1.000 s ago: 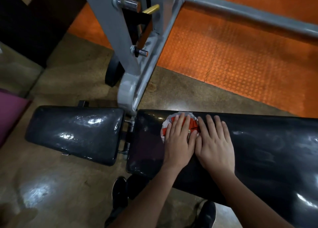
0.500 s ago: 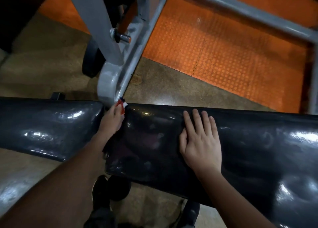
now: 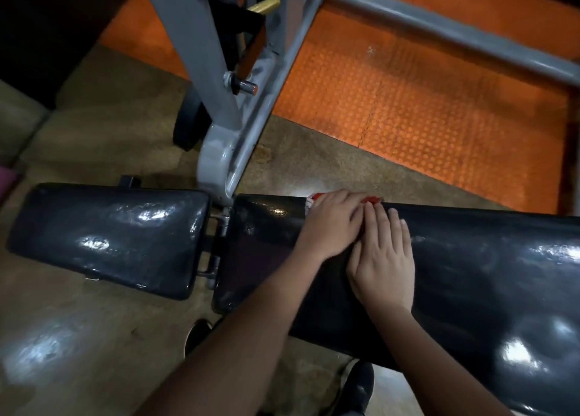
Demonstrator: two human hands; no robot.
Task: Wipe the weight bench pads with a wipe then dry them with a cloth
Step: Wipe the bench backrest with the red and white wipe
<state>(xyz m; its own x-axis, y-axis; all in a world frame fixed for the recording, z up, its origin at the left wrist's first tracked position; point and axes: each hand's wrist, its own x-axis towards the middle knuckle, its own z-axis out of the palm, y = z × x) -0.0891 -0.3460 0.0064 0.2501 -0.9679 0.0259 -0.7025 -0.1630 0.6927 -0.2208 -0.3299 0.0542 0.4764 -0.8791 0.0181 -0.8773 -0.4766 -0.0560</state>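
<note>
Two glossy black bench pads lie side by side: a short seat pad (image 3: 106,236) on the left and a long back pad (image 3: 489,274) running off to the right, joined by a metal hinge. My left hand (image 3: 332,227) lies palm down on a red and white cloth (image 3: 312,199) at the far edge of the long pad; only the cloth's edges show around the fingers. My right hand (image 3: 384,255) rests flat on the same pad, its fingertips against my left hand.
A grey steel machine frame (image 3: 216,107) rises just behind the gap between the pads, with pins and a yellow handle. An orange studded floor mat (image 3: 423,101) lies beyond. My dark shoes (image 3: 357,387) stand on the brown floor under the bench.
My left hand slid the cloth from the hinge end of the long pad rightward along its far edge, back beside my right hand. The view shifted back to the left.
</note>
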